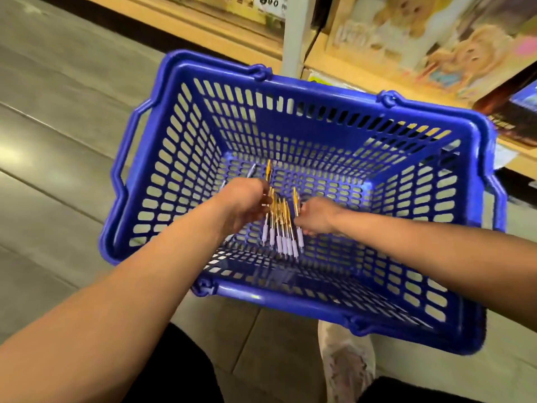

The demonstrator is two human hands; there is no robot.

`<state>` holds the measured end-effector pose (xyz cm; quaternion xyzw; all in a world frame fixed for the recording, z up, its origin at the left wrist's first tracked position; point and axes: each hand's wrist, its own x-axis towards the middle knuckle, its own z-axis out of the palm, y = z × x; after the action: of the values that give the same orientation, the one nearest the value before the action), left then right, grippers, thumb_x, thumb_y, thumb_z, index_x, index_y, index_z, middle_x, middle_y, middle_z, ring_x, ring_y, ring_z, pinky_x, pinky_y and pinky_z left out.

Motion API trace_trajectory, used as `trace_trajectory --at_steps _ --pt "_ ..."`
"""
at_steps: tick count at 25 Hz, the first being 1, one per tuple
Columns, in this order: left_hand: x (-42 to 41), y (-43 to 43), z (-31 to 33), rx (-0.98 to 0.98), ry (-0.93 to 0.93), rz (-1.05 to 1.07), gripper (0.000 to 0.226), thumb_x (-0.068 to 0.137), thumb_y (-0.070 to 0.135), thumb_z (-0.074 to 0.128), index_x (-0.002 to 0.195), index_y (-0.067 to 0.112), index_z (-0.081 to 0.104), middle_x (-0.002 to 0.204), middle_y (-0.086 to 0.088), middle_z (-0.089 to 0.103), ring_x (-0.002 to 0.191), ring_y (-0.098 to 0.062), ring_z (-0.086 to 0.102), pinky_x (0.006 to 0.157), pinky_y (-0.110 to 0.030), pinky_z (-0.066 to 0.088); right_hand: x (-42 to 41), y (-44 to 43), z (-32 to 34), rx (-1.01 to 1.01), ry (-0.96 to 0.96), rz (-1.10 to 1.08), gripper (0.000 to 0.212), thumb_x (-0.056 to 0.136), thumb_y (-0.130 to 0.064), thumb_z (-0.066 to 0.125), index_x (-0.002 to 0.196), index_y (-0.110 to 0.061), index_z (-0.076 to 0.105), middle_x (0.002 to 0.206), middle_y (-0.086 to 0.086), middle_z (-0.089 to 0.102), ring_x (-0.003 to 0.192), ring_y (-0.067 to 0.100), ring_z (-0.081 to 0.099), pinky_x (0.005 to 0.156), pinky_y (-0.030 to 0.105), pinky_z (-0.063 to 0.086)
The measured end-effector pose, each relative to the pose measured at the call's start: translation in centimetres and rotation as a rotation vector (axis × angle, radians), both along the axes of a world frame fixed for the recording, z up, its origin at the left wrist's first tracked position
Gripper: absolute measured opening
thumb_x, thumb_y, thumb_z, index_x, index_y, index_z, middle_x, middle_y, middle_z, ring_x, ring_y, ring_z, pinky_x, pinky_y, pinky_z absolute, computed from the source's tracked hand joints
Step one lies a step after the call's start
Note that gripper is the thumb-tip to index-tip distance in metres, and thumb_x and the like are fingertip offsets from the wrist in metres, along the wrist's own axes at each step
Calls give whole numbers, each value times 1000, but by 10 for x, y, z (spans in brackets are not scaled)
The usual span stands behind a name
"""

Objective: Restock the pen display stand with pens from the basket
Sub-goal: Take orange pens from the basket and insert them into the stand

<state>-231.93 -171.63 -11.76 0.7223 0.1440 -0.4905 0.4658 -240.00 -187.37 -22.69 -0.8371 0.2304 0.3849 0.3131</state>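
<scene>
Pens (283,228): one bunch, yellow barrels with lilac grips, lying on the floor of the basket (261,298), grips pointing to 6 o'clock. Left hand (244,205) is at the bunch's 9 o'clock, fingers curled round the barrels. Right hand (315,216) is at 3 o'clock, fingers curled and apparently pinching the outermost pen. Judgement: the hands close in from both sides so the lot lifts as one. Stray pens (268,170) lie at the left hand's 12 o'clock. The basket stands on the floor. Shelf (209,30) with boxes (421,39) runs from 12 to 2 o'clock. Display stand not in view.
</scene>
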Motion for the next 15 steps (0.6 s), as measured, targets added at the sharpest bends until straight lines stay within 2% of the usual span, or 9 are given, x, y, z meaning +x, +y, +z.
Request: trace_trajectory --at_steps 2,4,6,9,11,13,15 --pt "-1 -3 -1 -1 -27 12 21 104 11 45 88 9 60 86 -7 63 68 -15 58 60 -25 48 0 -1 18 281 -50 -201 19 95 -27 67 92 -9 71 87 6 76 81 16 76 77 30 62" --pt "-7 -7 -4 -4 -24 -27 18 104 17 50 102 5 63 93 -10 66 71 -18 61 64 -27 52 2 6 35 516 -94 -314 11 93 -22 71 94 -11 69 83 1 76 78 11 75 72 23 61" --pt "-12 -10 -10 -33 -10 -25 16 104 14 51 102 2 61 101 -19 66 82 -28 63 78 -39 55 4 18 43 587 -166 -296 6 91 -17 72 90 -13 68 73 -2 75 70 7 73 65 19 57" --pt "-12 -9 -11 -57 -38 32 16 105 3 43 96 -2 55 99 -28 62 82 -35 63 75 -52 53 10 31 41 622 -260 -288 5 92 -14 71 87 -13 69 75 0 75 68 5 71 62 18 55" --pt "-7 -6 -13 -3 -68 -7 20 104 1 42 90 -2 55 94 -25 64 85 -36 63 83 -60 54 12 27 36 516 -253 -234 10 94 -24 70 94 -14 72 83 -1 76 76 9 73 64 19 55" --pt "-3 0 -12 32 -77 -34 27 105 2 42 83 3 58 85 -14 67 83 -34 66 90 -60 54 11 21 22 191 -189 -48 21 94 -37 69 101 -18 70 89 -6 71 86 14 69 65 19 52" --pt "2 6 -12 22 -44 -18 26 105 4 44 84 6 60 84 -10 68 82 -30 68 93 -57 55 8 21 5 -74 -89 54 31 92 -44 68 103 -15 65 93 -1 64 86 17 62 59 23 47"
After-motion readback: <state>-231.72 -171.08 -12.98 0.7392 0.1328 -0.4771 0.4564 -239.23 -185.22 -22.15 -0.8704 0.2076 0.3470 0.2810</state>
